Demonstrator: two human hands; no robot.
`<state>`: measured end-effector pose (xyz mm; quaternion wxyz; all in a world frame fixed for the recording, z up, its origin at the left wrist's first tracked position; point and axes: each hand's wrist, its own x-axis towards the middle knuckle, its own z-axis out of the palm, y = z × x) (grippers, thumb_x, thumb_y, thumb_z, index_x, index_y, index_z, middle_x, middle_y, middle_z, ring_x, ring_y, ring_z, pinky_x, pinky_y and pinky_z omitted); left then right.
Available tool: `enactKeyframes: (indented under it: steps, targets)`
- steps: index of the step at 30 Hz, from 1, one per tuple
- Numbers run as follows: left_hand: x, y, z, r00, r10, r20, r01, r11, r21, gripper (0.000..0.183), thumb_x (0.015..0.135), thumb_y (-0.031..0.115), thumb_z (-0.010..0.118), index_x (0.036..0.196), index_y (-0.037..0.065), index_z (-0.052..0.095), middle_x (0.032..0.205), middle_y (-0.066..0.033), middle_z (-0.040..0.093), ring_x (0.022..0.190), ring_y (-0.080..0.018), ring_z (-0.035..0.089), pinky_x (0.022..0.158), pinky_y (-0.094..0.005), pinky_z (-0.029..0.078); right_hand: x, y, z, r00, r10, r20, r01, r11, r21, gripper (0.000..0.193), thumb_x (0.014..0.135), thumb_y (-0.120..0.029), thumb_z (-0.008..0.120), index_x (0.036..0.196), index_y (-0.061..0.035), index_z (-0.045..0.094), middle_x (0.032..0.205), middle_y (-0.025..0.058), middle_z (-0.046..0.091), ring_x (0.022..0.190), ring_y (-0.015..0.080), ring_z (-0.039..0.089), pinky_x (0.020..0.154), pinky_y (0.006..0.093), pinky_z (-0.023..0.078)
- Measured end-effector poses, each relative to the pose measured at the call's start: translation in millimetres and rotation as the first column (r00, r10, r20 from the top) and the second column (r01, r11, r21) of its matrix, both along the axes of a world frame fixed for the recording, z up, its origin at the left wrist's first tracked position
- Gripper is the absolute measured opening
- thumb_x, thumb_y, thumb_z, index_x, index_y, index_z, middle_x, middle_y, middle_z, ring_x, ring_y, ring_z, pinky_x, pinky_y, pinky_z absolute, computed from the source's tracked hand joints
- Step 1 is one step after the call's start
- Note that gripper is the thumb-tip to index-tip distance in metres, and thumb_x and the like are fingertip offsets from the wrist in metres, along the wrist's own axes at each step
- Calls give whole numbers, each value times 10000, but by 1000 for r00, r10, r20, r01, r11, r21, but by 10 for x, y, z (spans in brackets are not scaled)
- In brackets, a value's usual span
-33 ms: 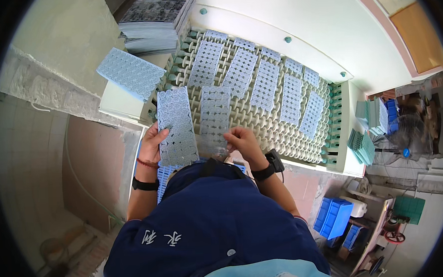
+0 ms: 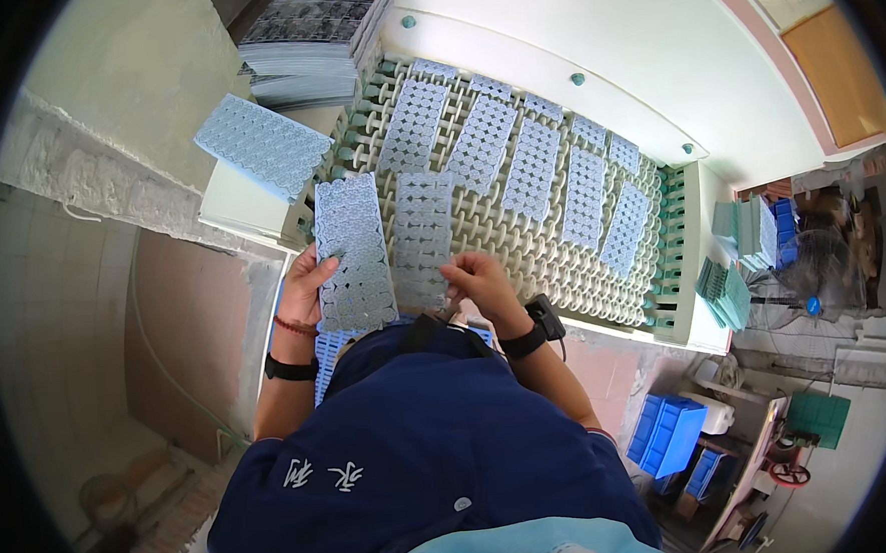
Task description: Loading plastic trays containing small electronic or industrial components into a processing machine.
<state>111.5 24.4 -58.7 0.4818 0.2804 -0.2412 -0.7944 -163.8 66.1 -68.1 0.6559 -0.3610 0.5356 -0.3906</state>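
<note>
My left hand [image 2: 306,284] grips a stack of thin blue-grey perforated panels [image 2: 354,251] with scalloped edges, its thumb lying on the top one. Beside the stack, my right hand [image 2: 476,283] pinches the lower right edge of a single perforated panel [image 2: 422,227], held upright over the near edge of a conveyor. The conveyor [image 2: 553,281] is made of rows of white wheels. Several similar panels [image 2: 530,170] lie spaced out across it, beyond my hands.
At the left end of the machine rests another pile of blue panels [image 2: 261,146], with a tall dark-topped stack [image 2: 315,38] behind it. A white machine cover [image 2: 590,28] rises at the back. Blue bins [image 2: 666,433] and a fan [image 2: 810,292] stand at the right.
My right hand and the single panel have shifted slightly left, toward the stack. My left hand and its stack stay in place.
</note>
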Motion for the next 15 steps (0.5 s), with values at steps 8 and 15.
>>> enactKeyframes:
  steps: [8,15]
  targets:
    - [18,50,58,996,12,88,-13,1000,7,389,800,95,640,1155,-5,514,1050,-99,618,913,-176,609,792,-303,498,421,-220,-50,964,200,-173,-197,980,32,188,855,-148,588,842,38,607,662,51,620,583,122,629,484,220,479]
    - [-157,-20,-19,988,-22,155,18,1000,24,323,807,52,627,1118,13,547,1019,-75,630,893,-154,608,782,-293,501,502,-237,246,989,148,-30,-149,988,-43,210,839,-171,611,813,37,624,618,33,602,530,90,581,463,207,457]
